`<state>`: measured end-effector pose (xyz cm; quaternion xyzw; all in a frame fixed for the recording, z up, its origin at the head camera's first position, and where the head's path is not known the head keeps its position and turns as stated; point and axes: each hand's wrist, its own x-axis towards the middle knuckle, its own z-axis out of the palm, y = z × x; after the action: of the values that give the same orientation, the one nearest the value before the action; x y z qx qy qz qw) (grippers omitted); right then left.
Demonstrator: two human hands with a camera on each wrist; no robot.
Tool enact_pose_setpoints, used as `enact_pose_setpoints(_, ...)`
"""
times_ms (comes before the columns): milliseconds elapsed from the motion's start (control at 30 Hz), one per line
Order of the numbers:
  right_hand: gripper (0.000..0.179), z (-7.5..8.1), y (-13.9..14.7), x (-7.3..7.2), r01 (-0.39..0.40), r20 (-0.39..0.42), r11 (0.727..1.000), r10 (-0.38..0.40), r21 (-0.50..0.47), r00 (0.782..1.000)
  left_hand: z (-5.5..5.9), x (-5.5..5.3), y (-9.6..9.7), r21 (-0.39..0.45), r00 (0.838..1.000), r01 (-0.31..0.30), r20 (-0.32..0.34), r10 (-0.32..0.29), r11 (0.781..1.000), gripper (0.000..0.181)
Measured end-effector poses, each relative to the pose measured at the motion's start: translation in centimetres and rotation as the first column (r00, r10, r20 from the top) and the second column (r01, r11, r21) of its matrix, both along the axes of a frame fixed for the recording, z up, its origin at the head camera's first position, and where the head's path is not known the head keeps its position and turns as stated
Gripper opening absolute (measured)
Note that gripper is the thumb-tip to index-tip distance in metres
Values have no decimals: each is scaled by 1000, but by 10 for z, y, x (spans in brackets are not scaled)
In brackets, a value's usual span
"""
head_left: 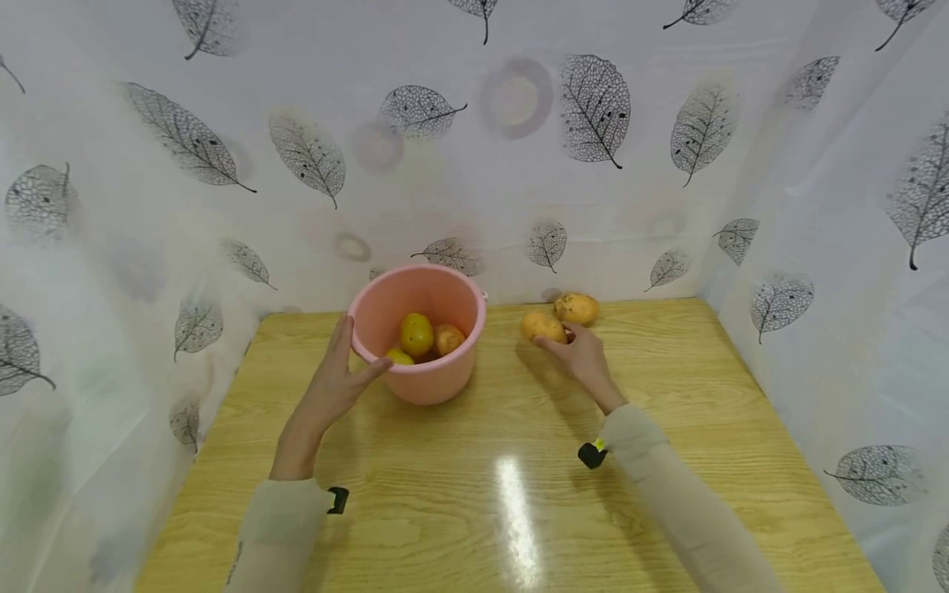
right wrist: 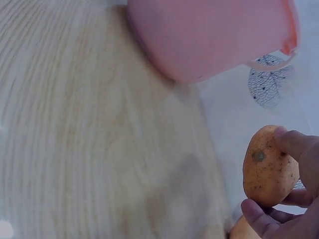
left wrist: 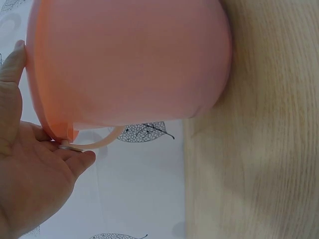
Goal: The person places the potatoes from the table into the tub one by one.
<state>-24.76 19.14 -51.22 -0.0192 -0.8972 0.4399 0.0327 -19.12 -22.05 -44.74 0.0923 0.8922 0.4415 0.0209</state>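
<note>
A pink bucket (head_left: pixel 437 383) stands on the table, its mouth tipped a little toward me. My left hand (head_left: pixel 334 387) grips its rim on the left side, thumb at the front edge and fingers by the handle joint (left wrist: pixel 65 144). Inside lie a round yellow-green fruit (head_left: pixel 417 333), a second yellow one (head_left: pixel 400 357) partly hidden by the rim, and a brownish potato-like piece (head_left: pixel 448 338). Right of the bucket, my right hand (head_left: pixel 586 358) pinches a potato (right wrist: pixel 269 167) between thumb and fingers, above the tabletop. Just behind it lies another potato (head_left: pixel 578 309) by the back edge.
The wooden table (head_left: pixel 445 494) reaches back to a white curtain (head_left: pixel 474 189) with a leaf print, which also hangs on both sides. The bucket's pale handle (left wrist: pixel 102 142) hangs on its far side. A bright light reflection (head_left: pixel 516 519) lies on the front tabletop.
</note>
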Motion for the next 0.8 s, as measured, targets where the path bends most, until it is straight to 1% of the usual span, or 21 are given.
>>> enact_pose_setpoints(133, 81, 18, 3, 2, 7, 0, 1000, -7, -3, 1000, 0, -1, 0, 1, 1000, 3, -1, -3, 1000, 110)
enact_pose_setpoints(200, 82, 27, 5, 3, 7, -4, 1000, -7, -6, 1000, -1, -1, 0, 1, 1000, 4, -5, -4, 1000, 108)
enact_pose_setpoints(433, 73, 55, 9, 4, 19, -29, 998, -21, -62, 999, -1, -1, 0, -7, 1000, 4, -16, -4, 1000, 110)
enact_pose_setpoints(600, 75, 74, 12, 4, 28, -34, 995, -32, -93, 999, -2, -1, 1, 2, 999, 9, -30, -9, 1000, 108)
enact_pose_setpoints(800, 77, 92, 15, 3, 35, -61, 994, -41, -101, 997, -1, -1, 0, -12, 1000, 3, -7, -3, 1000, 110)
